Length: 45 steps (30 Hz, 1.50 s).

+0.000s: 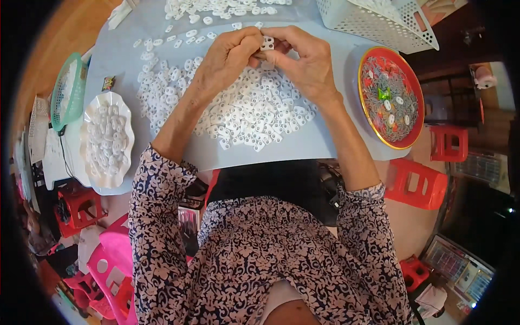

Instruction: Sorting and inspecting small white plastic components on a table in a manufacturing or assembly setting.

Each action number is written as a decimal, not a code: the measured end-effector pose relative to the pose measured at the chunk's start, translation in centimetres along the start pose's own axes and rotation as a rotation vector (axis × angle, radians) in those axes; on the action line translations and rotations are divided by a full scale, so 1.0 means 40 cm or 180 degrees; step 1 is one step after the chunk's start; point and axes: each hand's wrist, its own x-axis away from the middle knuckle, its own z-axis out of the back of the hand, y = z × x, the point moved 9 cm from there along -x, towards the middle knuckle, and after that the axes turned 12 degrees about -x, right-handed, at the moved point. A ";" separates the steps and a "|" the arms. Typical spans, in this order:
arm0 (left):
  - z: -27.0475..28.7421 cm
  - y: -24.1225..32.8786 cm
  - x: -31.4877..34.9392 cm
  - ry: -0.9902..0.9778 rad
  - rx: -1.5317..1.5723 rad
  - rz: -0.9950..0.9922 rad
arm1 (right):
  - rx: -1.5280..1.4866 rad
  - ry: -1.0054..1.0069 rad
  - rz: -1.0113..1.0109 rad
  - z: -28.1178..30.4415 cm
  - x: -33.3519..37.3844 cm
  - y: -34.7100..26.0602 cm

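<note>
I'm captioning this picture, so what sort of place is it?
Possibly a home or small informal workroom: a table bears a heap of small white pieces, a red tray holds slim gray parts, and red plastic stools stand nearby.

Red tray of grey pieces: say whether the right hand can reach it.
Likely yes: only tabletop shows between the right hand and the red tray, though that hand holds a white piece.
</note>
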 end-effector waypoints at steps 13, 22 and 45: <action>0.026 0.030 0.000 0.0206 -0.0456 -0.0274 | -0.1393 0.0164 -0.0840 -0.006 0.013 0.067; 0.022 0.013 -0.002 0.0141 -0.0350 -0.0237 | -0.1160 0.0107 -0.0790 -0.012 0.012 0.064; 0.000 0.018 0.010 0.0265 -0.0018 0.0044 | 0.0323 -0.0033 0.0157 -0.001 0.006 0.001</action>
